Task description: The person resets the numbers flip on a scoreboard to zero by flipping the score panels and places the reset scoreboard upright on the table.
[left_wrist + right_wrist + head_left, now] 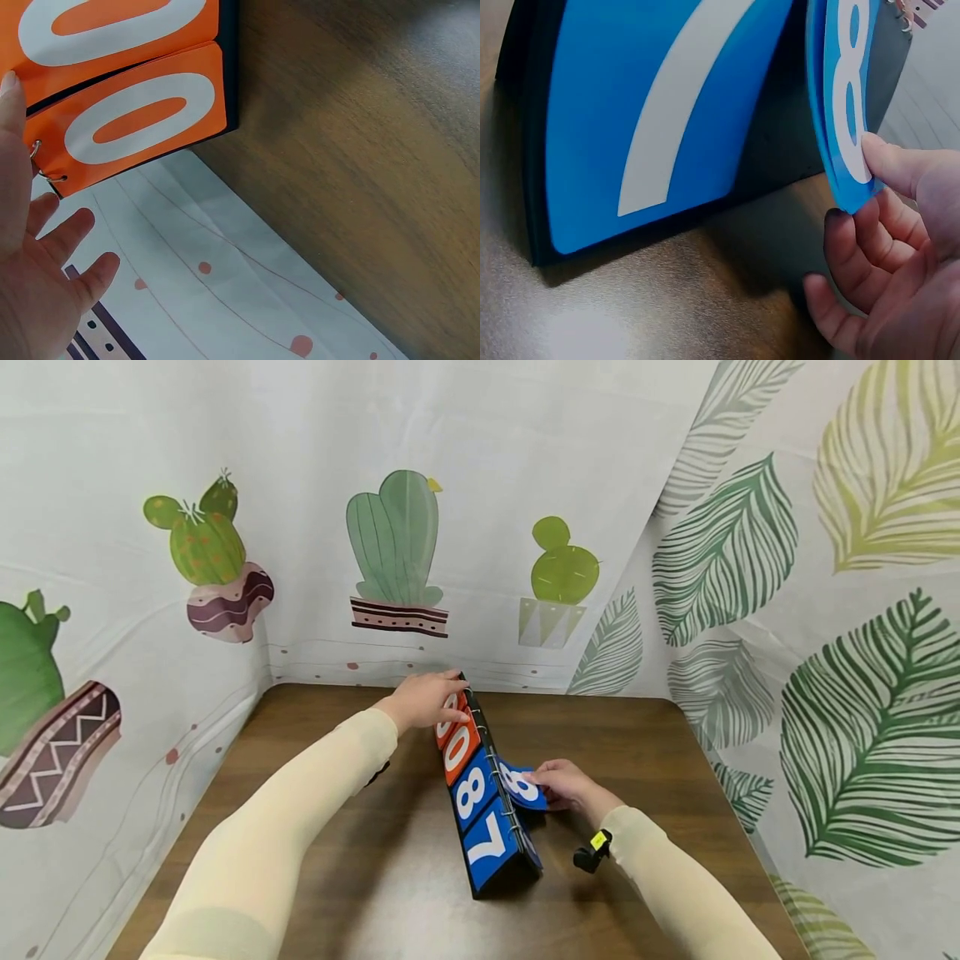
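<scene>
A tabletop flip scoreboard (480, 827) stands like a tent, with ring-bound number cards. Its left face shows orange cards with 0 (142, 116) and blue cards reading 8 and 7. My left hand (423, 700) holds the far end, the thumb over an orange card; in the left wrist view three other fingers extend past the board's end. On the opposite face, my right hand (566, 783) pinches the lower edge of a small stack of blue cards, the front one an 8 (849, 97), lifted away from the black backing. Beside it hangs a blue 7 card (645, 142).
The scoreboard stands on a brown wooden table (637, 752). White cloth (487, 443) printed with cacti and leaves hangs behind the table and along its sides. A black wrist strap with a yellow label (596, 847) is at the right wrist.
</scene>
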### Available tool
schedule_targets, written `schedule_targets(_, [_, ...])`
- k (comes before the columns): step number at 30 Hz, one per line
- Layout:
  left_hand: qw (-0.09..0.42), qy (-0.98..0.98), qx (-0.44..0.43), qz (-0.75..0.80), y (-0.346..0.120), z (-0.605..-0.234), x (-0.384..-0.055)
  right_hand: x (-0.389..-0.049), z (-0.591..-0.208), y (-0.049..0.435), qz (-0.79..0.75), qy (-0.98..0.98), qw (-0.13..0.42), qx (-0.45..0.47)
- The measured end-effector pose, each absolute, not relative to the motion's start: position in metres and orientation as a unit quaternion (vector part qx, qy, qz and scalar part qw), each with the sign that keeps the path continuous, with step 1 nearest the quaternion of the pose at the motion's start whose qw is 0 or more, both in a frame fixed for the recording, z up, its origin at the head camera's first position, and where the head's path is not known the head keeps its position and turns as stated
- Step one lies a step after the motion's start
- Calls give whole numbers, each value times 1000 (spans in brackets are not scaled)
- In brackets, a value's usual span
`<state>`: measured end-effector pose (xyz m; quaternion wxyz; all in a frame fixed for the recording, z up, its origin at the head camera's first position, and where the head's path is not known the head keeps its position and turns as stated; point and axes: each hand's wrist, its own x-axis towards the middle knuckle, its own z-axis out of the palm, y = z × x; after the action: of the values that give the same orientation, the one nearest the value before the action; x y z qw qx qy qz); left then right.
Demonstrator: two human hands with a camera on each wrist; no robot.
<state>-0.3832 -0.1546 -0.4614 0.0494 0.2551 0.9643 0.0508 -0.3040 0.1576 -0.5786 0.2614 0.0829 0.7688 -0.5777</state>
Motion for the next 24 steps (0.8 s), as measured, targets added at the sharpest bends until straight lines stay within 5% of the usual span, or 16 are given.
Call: schedule_targets(24, [96,959,259,58,-148,-458,-382,-309,-543,174,-463,852,243,-13])
